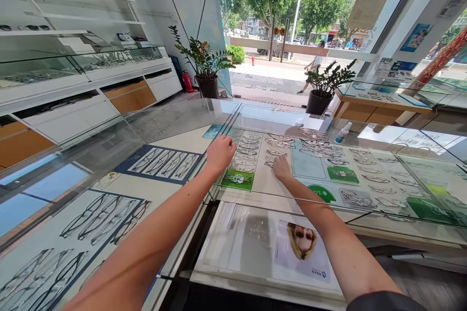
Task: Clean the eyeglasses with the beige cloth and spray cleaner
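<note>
My left hand [221, 153] is closed with its fingers curled, above the joint between two glass display cases. Whatever it may hold is hidden. Close to it, a column of eyeglasses [248, 149] lies inside the case, with a green card [238, 180] carrying another pair in front. My right hand [282, 169] reaches down into the right-hand case. Its fingers are drawn together at a thin-framed pair of eyeglasses [270, 164] in the second column; the fingertips are partly hidden. More eyeglasses [279, 140] lie just behind that hand.
Glass panels edge the cases around both forearms. An open drawer [241, 257] below holds a printed card [301, 252]. A spray bottle [343, 132] stands at the far right. Dark navy trays [146, 177] of eyeglasses lie on the left. Potted plants [208, 85] stand beyond.
</note>
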`<state>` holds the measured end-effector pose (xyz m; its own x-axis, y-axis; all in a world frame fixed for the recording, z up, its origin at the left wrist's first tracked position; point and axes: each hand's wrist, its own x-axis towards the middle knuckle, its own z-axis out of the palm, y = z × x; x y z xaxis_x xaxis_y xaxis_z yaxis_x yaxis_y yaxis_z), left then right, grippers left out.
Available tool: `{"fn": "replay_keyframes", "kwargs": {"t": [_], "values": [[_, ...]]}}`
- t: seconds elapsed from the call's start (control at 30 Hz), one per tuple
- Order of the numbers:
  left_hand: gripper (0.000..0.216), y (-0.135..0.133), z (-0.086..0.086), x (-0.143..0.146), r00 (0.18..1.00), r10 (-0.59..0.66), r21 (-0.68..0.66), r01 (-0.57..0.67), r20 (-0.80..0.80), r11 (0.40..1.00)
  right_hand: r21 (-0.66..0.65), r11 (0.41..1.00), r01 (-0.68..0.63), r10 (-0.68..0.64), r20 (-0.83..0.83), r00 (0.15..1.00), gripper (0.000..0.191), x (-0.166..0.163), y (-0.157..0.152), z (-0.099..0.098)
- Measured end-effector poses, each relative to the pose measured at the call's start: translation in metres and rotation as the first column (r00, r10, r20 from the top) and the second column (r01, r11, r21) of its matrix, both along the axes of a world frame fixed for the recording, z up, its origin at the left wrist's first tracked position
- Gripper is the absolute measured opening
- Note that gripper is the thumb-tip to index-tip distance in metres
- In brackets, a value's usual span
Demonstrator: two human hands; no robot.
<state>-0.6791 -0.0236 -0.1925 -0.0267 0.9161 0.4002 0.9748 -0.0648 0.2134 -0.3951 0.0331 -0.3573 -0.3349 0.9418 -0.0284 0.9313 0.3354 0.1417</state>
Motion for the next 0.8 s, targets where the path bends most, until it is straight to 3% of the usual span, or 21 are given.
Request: {"fn": "replay_keyframes", "kwargs": {"t": [0.2, 0.33, 0.4, 0.53, 0.67, 0.73, 0.8], "values": [[0.021, 0.002, -0.001, 0.000, 1.000, 0.005, -0.006, -0.005, -0.009, 1.000, 0.019, 0.999, -0.051, 0.051, -0.006, 0.999, 0.039, 0.005, -0.007, 0.008], [0.022, 0.003, 0.000, -0.001, 1.000, 0.009, -0.018, -0.009, -0.014, 1.000, 0.030, 0.993, -0.115, 0.117, -0.037, 0.992, 0.034, 0.007, -0.031, 0.021], [0.023, 0.003, 0.000, -0.001, 1.000, 0.011, -0.023, -0.011, -0.014, 1.000, 0.029, 0.985, -0.169, 0.170, -0.064, 0.983, 0.022, 0.008, -0.051, 0.029], [0.025, 0.003, 0.002, 0.000, 1.000, 0.013, -0.030, -0.013, -0.009, 0.999, 0.009, 0.955, -0.295, 0.293, -0.144, 0.945, 0.017, 0.005, -0.106, 0.045], [0.026, 0.002, 0.004, 0.002, 1.000, 0.009, -0.036, -0.009, -0.005, 0.999, -0.012, 0.910, -0.415, 0.401, -0.227, 0.887, 0.020, 0.003, -0.190, 0.069], [0.026, 0.002, 0.005, 0.003, 1.000, 0.009, -0.035, -0.009, -0.005, 0.999, 0.002, 0.858, -0.514, 0.487, -0.321, 0.812, 0.017, 0.002, -0.235, 0.094], [0.024, 0.002, 0.006, 0.003, 1.000, 0.010, -0.030, -0.010, -0.006, 1.000, 0.072, 0.787, -0.613, 0.582, -0.419, 0.697, 0.019, 0.003, -0.269, 0.130]]}}
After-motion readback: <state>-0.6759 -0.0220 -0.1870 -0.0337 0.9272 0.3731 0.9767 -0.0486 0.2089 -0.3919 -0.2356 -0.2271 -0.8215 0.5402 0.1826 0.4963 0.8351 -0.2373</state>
